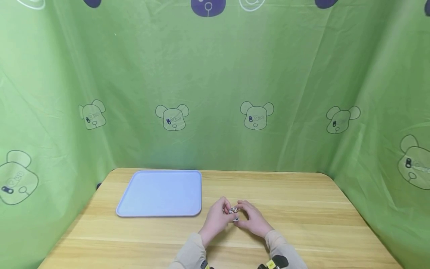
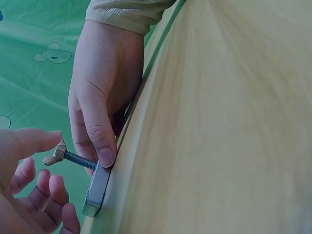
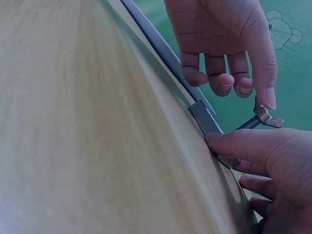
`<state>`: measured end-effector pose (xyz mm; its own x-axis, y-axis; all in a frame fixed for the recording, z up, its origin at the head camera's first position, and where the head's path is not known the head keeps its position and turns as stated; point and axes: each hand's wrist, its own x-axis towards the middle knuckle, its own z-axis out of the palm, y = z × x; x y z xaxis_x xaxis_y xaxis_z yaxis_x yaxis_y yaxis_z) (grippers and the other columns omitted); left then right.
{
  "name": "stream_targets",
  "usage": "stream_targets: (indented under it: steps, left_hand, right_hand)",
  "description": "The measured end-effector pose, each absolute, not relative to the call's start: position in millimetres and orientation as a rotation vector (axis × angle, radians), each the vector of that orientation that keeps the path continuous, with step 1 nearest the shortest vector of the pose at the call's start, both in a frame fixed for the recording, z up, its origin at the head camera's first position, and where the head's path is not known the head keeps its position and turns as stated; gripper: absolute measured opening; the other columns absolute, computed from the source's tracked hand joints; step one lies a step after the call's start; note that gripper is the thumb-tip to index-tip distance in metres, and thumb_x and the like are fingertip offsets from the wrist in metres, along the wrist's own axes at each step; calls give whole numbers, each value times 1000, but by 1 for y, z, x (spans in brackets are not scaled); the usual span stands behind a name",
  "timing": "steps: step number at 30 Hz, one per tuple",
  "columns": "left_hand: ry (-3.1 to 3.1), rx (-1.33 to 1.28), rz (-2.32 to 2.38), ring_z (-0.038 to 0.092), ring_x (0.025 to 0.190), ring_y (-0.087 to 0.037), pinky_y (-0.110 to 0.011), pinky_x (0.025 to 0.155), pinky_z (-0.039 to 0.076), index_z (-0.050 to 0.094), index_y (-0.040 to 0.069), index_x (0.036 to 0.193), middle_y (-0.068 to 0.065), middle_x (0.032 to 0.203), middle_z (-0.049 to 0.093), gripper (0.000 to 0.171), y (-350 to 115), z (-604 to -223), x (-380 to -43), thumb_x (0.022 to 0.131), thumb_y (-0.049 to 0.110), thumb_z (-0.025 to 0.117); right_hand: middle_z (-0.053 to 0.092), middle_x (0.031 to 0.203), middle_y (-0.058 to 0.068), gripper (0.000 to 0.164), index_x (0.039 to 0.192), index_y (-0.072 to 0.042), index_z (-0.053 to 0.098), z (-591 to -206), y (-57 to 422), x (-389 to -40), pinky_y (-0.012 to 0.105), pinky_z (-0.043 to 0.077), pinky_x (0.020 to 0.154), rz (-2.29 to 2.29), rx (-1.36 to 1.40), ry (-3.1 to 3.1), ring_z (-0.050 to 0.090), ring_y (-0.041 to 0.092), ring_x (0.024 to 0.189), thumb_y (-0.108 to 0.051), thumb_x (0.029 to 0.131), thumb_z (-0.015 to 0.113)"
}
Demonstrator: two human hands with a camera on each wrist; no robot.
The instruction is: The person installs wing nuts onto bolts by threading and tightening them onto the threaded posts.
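Note:
A small flat grey metal block lies on the table, with a threaded bolt standing up out of it. At the bolt's top end sits a brass-coloured wing nut. My right hand pinches the block; its thumb rests on the upper face near the bolt, and fingers lie along the side. My left hand touches one wing with its thumb, the other fingers loosely bent and apart from the nut. In the head view, the hands partly hide the block.
A pale blue tray lies on the wooden table, to the left of my hands. Green curtains printed with bear heads hang behind the table and along both sides.

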<state>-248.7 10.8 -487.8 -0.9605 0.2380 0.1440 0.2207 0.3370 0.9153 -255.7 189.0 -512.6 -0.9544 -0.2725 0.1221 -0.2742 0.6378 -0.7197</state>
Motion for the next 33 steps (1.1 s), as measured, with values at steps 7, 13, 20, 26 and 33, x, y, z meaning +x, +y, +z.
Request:
stream_targets:
  steps: [7,13,20,26,33]
  left_hand:
    - [2622,462,1676,46,66,-6,-19,55,40,53,8,78,6,73,50,25,10,-487,-248,78,13,78]
    - [2611,429,1679,46,65,-7,-20,53,40,57,6,84,1,75,52,25,10,-488,-248,77,15,79]
    - [2613,414,1669,45,66,-8,-21,54,40,60,7,94,-3,78,52,30,10,-490,-249,75,16,81]
    - [2613,422,1649,46,66,-8,-21,54,41,63,8,100,-4,80,54,35,11,-492,-250,73,20,83]
    - [2620,462,1632,45,64,-7,-21,53,42,66,11,101,-2,78,55,33,12,-492,-250,73,20,82]
  right_hand:
    - [44,147,22,58,125,-6,59,-512,189,-255,68,19,112,1226,489,-2836,31,49,140,-30,76,79]
    - [44,147,23,58,124,-7,59,-512,189,-255,69,21,111,1228,491,-2831,33,49,138,-30,75,79]
    - [44,147,23,57,125,-7,59,-513,190,-256,68,22,112,1224,502,-2836,34,49,138,-31,76,79]
    - [44,147,23,58,126,-7,59,-513,191,-256,68,22,111,1203,517,-2839,33,49,138,-32,77,78]
    - [43,147,23,59,126,-5,58,-512,191,-256,68,20,112,1209,508,-2841,31,49,140,-33,77,78]
